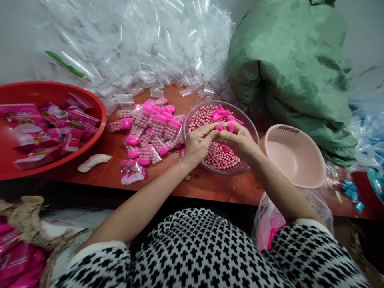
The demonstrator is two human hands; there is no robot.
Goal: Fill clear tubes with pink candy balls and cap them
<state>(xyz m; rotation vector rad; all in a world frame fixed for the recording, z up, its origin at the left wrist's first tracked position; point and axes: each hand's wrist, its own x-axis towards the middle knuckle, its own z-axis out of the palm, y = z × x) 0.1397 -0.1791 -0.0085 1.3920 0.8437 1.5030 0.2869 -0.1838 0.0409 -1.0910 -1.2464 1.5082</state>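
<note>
My two hands meet above a clear bowl (255, 132) of round pink beads (220, 158). The fingers of my left hand (199, 144) are closed in a pinch at a small bright pink plastic piece (221, 127). My right hand (240, 140) is also closed, with bright pink plastic (231, 127) between thumb and fingers. The fingers partly cover these pieces, so their exact shape is unclear. Small pink spoon-like pieces (220, 113) lie on the beads. Left of the bowl is a heap of clear, bead-filled containers (159, 125) with pink caps.
A red basin (100, 138) of pink printed packets stands left, near a white strip (94, 162) and printed cards (133, 172). Clear plastic containers (135, 36) are piled behind. A green sack (288, 52) and a pale pink basin (295, 156) are on the right.
</note>
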